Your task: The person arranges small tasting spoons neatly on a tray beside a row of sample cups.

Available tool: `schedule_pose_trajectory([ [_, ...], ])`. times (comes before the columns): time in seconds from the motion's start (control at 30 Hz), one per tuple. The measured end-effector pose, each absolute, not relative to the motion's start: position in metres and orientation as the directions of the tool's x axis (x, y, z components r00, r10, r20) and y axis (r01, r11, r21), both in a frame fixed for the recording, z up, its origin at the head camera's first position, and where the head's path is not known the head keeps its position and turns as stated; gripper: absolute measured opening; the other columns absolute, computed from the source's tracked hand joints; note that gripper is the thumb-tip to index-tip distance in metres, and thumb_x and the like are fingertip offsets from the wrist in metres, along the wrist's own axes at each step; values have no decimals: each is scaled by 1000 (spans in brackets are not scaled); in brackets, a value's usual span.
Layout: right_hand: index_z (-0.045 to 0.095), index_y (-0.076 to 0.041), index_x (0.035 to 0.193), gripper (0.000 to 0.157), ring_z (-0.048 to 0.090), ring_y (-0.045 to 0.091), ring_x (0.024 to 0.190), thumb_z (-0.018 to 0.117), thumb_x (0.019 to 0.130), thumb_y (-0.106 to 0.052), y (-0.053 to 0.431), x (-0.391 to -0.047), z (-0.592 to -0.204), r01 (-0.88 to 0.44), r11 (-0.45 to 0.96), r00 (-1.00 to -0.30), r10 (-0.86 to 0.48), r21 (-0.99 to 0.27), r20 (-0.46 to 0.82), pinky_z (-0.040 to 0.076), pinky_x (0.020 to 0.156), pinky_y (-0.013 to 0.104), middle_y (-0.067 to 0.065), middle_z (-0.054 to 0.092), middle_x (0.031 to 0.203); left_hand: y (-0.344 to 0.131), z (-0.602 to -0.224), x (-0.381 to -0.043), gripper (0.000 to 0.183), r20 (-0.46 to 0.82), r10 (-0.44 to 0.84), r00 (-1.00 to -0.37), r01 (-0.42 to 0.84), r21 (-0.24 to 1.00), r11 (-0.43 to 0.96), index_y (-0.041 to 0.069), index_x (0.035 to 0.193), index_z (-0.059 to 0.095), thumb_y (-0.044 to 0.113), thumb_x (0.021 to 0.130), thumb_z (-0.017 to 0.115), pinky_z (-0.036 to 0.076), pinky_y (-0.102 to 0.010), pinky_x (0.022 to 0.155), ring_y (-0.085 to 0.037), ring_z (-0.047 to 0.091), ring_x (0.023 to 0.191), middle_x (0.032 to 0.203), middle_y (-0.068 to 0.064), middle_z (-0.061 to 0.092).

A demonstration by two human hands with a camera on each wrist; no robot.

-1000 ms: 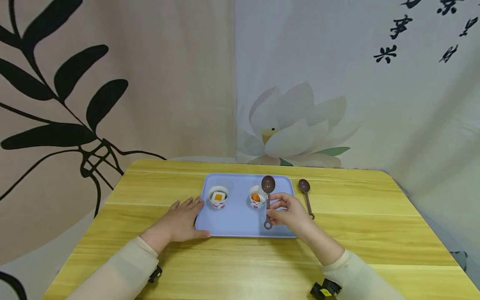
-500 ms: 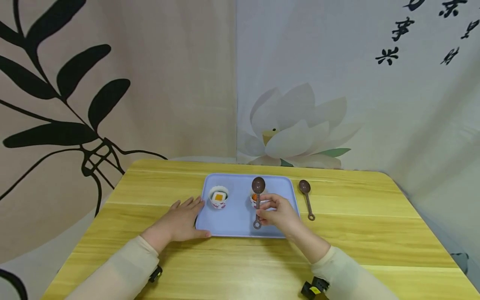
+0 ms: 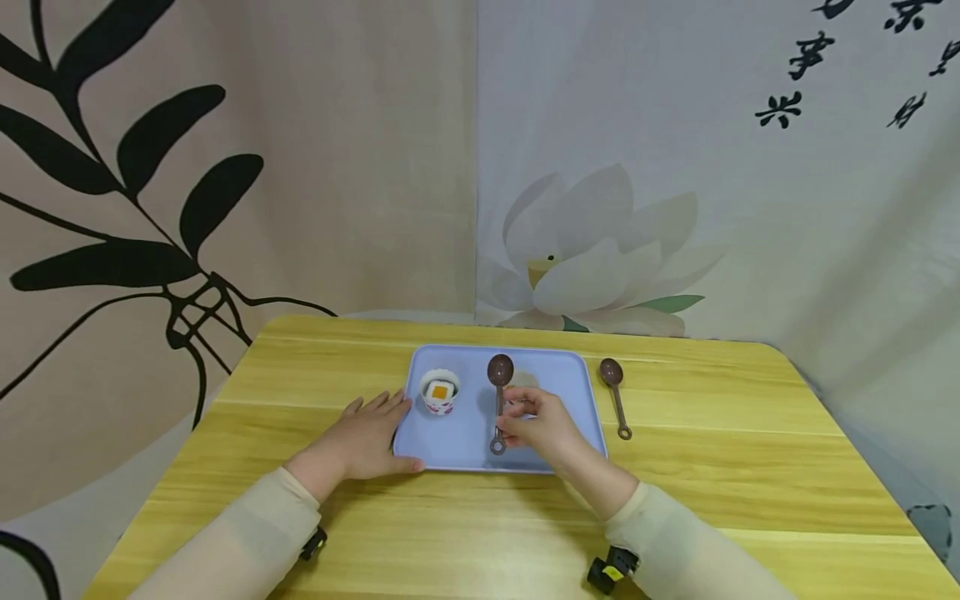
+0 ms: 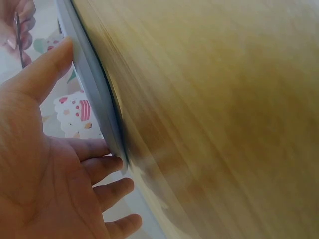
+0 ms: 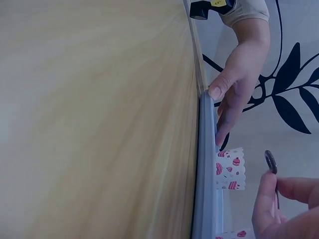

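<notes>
My right hand (image 3: pixel 536 425) pinches the handle of a brown spoon (image 3: pixel 500 372) between thumb and fingers. The spoon is held above the blue tray (image 3: pixel 468 450), bowl end pointing away from me. Behind the fingers, a paper cup (image 3: pixel 525 380) on the tray is mostly hidden. Another paper cup (image 3: pixel 439 403) with a pink pattern stands at the tray's left and holds a white and orange piece (image 3: pixel 440 389). With fingers spread, my left hand (image 3: pixel 363 440) rests against the tray's left edge and near corner; the left wrist view shows the thumb (image 4: pixel 55 64) on the rim.
A second brown spoon (image 3: pixel 617 397) lies on the wooden table (image 3: pixel 712 467) to the right of the tray. Printed curtains (image 3: pixel 360 167) hang behind the table's far edge.
My right hand has carried the spoon leftward over the tray, now covering most of the right cup. The left hand stays at the tray's edge.
</notes>
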State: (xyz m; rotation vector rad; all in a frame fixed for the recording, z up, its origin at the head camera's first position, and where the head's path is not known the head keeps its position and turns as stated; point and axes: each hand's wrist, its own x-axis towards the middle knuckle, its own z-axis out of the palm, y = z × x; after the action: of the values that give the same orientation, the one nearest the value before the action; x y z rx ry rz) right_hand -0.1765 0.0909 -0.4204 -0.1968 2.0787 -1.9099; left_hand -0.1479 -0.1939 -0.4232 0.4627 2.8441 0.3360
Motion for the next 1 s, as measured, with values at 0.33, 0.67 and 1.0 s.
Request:
schedule_pose_trajectory([
  [0.33,55,13,128,40,67,14,69,66,90,9,76,-176,-423,128,117,-940,-302,-985,-158,61,63,33,13,64,88,-193,-422,-148,107,-202,330,-922,273,263,925,-3,153,34,68,82,69,15,-65,116,-43,24,148,161,-21,28],
  [0.67,56,13,125,36,66,13,66,66,90,11,64,-176,-436,139,132,-946,-276,-981,-171,60,61,31,14,65,87,-194,-424,-147,106,-203,322,-925,264,265,927,-3,153,35,68,81,70,15,-65,116,-43,24,147,161,-21,28],
  [1.0,57,12,125,38,64,12,65,68,89,10,58,-177,-443,123,189,-944,-281,-974,-174,61,62,33,13,66,88,-193,-426,-149,107,-199,327,-924,270,267,925,-2,153,35,68,81,70,16,-66,116,-43,25,147,161,-20,28],
])
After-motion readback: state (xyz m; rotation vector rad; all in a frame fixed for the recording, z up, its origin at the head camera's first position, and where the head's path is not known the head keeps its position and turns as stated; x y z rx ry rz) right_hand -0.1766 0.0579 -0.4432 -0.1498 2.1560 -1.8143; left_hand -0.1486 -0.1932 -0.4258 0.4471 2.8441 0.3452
